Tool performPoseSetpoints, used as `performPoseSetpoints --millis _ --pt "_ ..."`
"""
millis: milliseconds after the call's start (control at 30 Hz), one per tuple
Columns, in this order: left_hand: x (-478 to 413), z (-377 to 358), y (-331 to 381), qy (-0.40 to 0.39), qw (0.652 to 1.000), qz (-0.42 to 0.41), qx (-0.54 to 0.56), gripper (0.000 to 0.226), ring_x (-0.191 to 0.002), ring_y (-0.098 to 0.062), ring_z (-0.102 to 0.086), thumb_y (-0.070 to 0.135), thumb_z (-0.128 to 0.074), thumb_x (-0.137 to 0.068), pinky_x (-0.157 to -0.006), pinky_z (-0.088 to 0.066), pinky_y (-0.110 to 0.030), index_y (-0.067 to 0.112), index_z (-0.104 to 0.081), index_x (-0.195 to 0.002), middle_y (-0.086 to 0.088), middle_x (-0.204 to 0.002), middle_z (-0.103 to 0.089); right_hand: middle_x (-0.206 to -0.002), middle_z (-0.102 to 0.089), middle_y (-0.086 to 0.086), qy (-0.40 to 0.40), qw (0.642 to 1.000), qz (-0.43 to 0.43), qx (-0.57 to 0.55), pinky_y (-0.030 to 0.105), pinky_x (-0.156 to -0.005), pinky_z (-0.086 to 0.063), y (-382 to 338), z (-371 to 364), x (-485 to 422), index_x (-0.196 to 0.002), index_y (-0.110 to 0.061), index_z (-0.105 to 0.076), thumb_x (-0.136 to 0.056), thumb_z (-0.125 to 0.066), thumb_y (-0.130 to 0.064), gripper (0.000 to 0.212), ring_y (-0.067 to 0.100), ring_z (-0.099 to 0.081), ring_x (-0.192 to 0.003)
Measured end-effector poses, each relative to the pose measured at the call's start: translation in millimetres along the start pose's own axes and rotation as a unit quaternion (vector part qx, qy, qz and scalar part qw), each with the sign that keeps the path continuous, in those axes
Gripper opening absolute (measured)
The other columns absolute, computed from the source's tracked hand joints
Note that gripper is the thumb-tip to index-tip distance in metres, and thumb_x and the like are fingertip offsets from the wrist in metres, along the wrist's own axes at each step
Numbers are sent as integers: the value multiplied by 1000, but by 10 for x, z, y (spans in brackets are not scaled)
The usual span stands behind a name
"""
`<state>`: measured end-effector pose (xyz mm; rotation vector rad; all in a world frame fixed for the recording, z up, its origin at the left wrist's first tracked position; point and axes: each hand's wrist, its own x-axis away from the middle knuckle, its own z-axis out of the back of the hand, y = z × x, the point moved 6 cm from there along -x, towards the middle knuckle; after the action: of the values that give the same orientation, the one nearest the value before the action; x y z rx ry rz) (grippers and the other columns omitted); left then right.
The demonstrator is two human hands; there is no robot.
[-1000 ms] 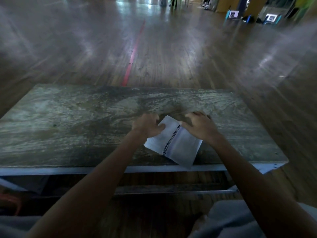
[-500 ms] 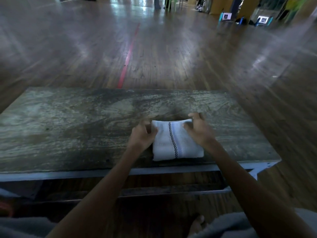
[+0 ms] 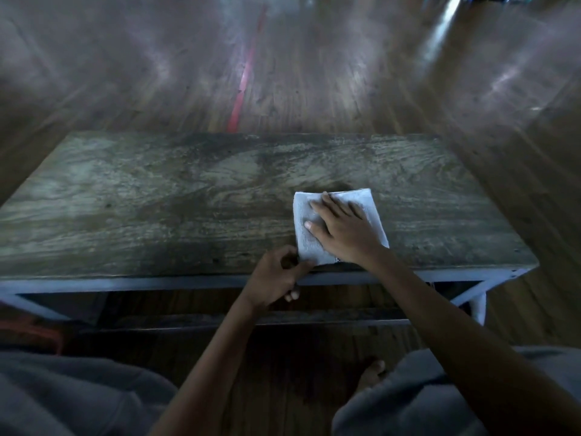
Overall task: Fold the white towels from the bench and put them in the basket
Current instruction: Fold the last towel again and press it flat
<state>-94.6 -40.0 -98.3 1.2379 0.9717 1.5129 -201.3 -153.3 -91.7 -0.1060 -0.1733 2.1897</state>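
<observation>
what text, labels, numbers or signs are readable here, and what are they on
None can be read.
Towel: no words, only a bit of dark checked pattern at its near edge.
Bench: bare wood grain, no label.
Red line beyond the bench: a plain stripe, no lettering.
Top right edge of the view: too blurred to show any text.

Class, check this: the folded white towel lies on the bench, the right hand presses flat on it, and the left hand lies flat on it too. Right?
Not quite. The head view shows the left hand with curled fingers, pinching the near corner of the towel at the front edge of the bench. The right hand does press flat on it.
</observation>
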Motion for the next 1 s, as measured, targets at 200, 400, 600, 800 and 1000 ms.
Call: performPoseSetpoints --millis 200,400,600,800,1000 --pt "29 -36 -5 -26 998 31 41 22 -46 -18 -64 32 -63 -88 -41 -49 -23 12 -56 -94 -5 -57 -56 -161 1 0 -37 999 -28 -10 43 -117 5 23 -42 -69 -150 -31 -10 -95 -19 -57 61 14 5 -147" --pt "12 182 210 89 983 -9 -160 39 -47 -11 -57 40 -74 -75 -44 -44 -22 10 -51 -88 -2 -65 -62 -154 -31 6 18 984 -13 -176 43 -118 -16 68 140 -38 -146 -16 -29 -98 -36 -44 56 19 -24 -143" --pt "-468 -230 690 98 889 -152 -420 47 -121 -24 -48 46 -46 -91 -100 -36 -45 17 -43 -129 -5 -131 -50 -107 -60 2 226 909 -222 -269 53 -95 -43 692 333 673 -111 -17 -56 -84 -38 -53 48 24 -56 -105" --pt "-1035 -576 462 -2 819 -134 -558 60 -147 -24 2 49 -20 -97 -114 -2 -53 20 -10 -149 -4 -160 -2 -95 -61 9 131 908 -246 -313 47 -83 -51 937 -35 958 -89 -26 -65 -77 -44 -77 56 28 -58 -96" --pt "-1034 -593 399 16 823 -138 -551 61 -147 -21 6 51 -14 -97 -114 1 -52 23 -7 -150 -1 -160 1 -121 -35 -1 71 899 -237 -362 30 -102 -25 770 86 1015 -110 -23 -64 -85 -62 -45 33 14 -25 -118"
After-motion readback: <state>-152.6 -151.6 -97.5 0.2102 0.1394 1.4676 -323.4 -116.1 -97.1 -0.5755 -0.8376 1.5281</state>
